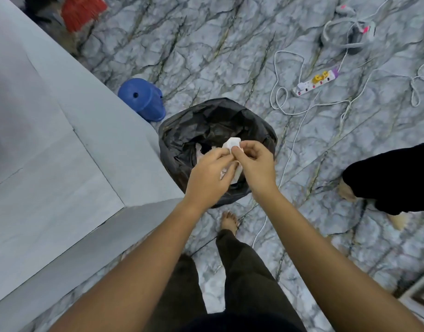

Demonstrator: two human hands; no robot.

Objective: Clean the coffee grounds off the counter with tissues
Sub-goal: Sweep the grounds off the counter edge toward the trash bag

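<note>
- Two hands meet over one black-lined trash bin [182, 140], which stands on the floor just beside the corner of the pale grey surface [50, 152].
- The left hand [209, 178] has its fingers curled around one crumpled white tissue [232, 143], gripping the lower part.
- The right hand [254, 164] pinches the same tissue at its top between thumb and fingertips; the two hands touch each other around it.
- The tissue is held above the open mouth of the bin, its white tip poking out at 12 o'clock from the hands.
- More pale crumpled paper lies inside the bin, at 9 o'clock from the tissue; how many pieces cannot be told.
- One blue plastic stool [143, 99] sits on the floor at 10 o'clock from the bin, against the edge of the surface.
- One white power strip [314, 83] with coloured switches lies at 2 o'clock from the bin, with white cables [290, 111] looping around it; their count is unclear.
- One red brush head [82, 10] shows at the top left, blurred.
- One bare foot [229, 221] of the person shows on the marble-patterned floor [206, 44] at 6 o'clock from the bin, with two dark trouser legs below.
- A second person in black [393, 178] stands at 3 o'clock, partly cut off by the frame edge.
</note>
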